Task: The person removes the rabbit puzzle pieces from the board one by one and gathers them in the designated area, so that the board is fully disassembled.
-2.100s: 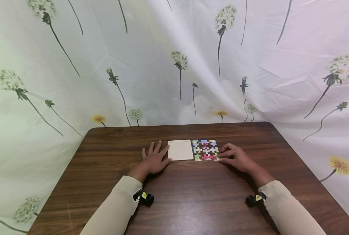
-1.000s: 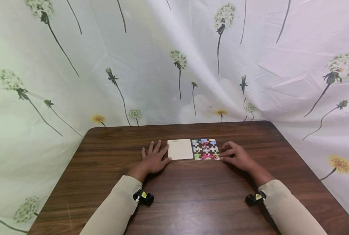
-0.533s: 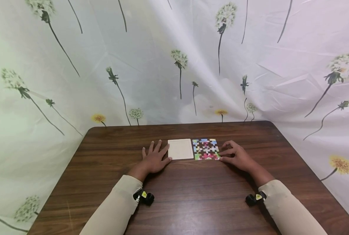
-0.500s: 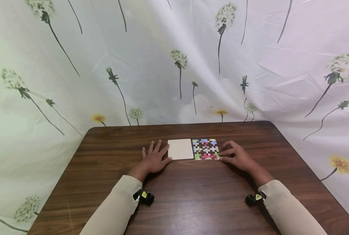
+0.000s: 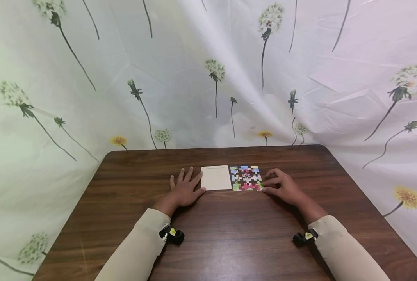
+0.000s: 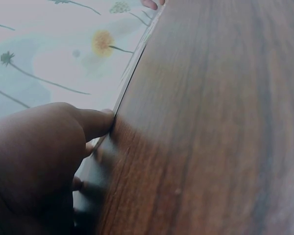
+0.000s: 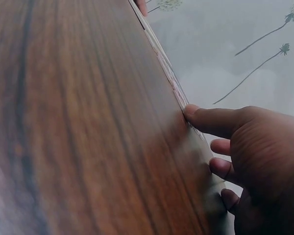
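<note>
In the head view, a pale square puzzle tray (image 5: 216,178) with a raised rim lies on the table. Just right of it, several colourful jigsaw pieces (image 5: 246,178) are laid out in a square grid with small gaps between them. My left hand (image 5: 184,192) lies palm down with fingers spread, its thumb and index fingertips at the tray's left edge. My right hand (image 5: 282,188) rests at the grid's right side, fingers bent, thumb and index fingertip touching the lower right piece. In the wrist views, the left thumb (image 6: 98,122) and right thumb (image 7: 210,117) lie along the flat edges.
The dark wood-grain table (image 5: 215,234) has rounded far corners. A white cloth (image 5: 180,78) printed with dandelions hangs behind it and at both sides. Black wrist cameras sit below each hand, near the beige sleeves (image 5: 138,244).
</note>
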`<action>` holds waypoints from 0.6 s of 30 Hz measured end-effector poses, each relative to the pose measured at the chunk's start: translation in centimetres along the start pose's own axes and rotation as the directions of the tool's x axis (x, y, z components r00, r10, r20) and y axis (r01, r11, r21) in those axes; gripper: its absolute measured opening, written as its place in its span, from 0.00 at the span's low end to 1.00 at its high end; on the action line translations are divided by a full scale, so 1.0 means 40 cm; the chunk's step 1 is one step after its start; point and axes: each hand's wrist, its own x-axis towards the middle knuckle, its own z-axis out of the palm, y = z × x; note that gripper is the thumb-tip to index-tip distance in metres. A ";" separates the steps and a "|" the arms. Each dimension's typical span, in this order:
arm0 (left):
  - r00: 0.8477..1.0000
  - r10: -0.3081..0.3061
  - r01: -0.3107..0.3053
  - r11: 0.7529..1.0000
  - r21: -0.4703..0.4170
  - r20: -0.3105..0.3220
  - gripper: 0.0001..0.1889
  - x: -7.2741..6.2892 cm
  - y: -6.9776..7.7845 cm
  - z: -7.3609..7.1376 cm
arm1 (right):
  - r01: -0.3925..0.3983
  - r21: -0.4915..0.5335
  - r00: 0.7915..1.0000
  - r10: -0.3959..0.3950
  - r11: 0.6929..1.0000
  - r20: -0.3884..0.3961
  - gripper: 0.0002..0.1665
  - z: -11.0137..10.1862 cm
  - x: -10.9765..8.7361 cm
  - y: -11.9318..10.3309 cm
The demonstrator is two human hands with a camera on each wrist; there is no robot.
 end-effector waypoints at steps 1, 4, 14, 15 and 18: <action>1.000 0.001 -0.001 1.000 0.000 -0.002 0.38 0.001 -0.001 0.000 | 0.004 0.003 1.000 -0.004 1.000 -0.004 0.10 0.000 0.000 -0.001; 1.000 0.006 -0.007 1.000 -0.012 -0.011 0.39 0.003 -0.008 0.004 | 0.005 0.014 1.000 -0.004 1.000 -0.005 0.11 0.000 0.002 -0.002; 1.000 -0.008 0.008 1.000 0.001 0.012 0.39 -0.003 -0.009 0.001 | -0.007 0.014 1.000 0.007 1.000 -0.025 0.13 0.006 -0.001 0.002; 1.000 -0.006 0.006 1.000 -0.005 0.003 0.40 -0.005 -0.011 0.002 | -0.008 0.014 1.000 0.008 1.000 -0.027 0.13 0.007 -0.003 0.003; 0.999 -0.004 0.002 0.999 -0.051 -0.039 0.40 -0.012 -0.017 0.005 | -0.013 0.019 0.999 0.014 1.000 -0.033 0.14 0.011 -0.005 0.005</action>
